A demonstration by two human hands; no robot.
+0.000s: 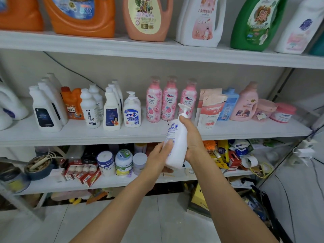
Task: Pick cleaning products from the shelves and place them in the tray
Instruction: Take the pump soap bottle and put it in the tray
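Your left hand (158, 158) grips the lower part of the white pump bottle (176, 151). Its thumb lies across the printed front and its fingers are curled round behind, near the base. The bottle sits between your two hands, off the shelving and held in the air in front of the edge of the middle shelf (105, 137). It is nearly upright, with its top leaning a little to the right. Its pump head (183, 106) shows in front of the pink bottles behind it. Your right hand (192, 137) wraps the upper body of the bottle from the right side. The thumb is up by the neck, just under the pump, and the palm lies against the bottle's flank. Both forearms are bare: the left slants in from the lower left and the right from the lower right.

On the middle shelf, from the left, you have:
- a group of white bottles with dark labels (46, 111)
- an orange refill pouch (72, 104)
- a white bottle marked "Oil enemy" (90, 111)
- a white bottle with a blue label (112, 111)
- a shelved pump bottle (132, 113) with blue print
- three pink UYAJOY bottles (154, 102) side by side
- a seaways pouch (211, 111)
- a blue bottle (229, 104)
- a pink jug (245, 104)
- two pink tubs (264, 109)

On the top shelf stand big jugs: an orange jug (82, 16), a peach jug (149, 18), a white jug (201, 21) and a green jug (256, 23).
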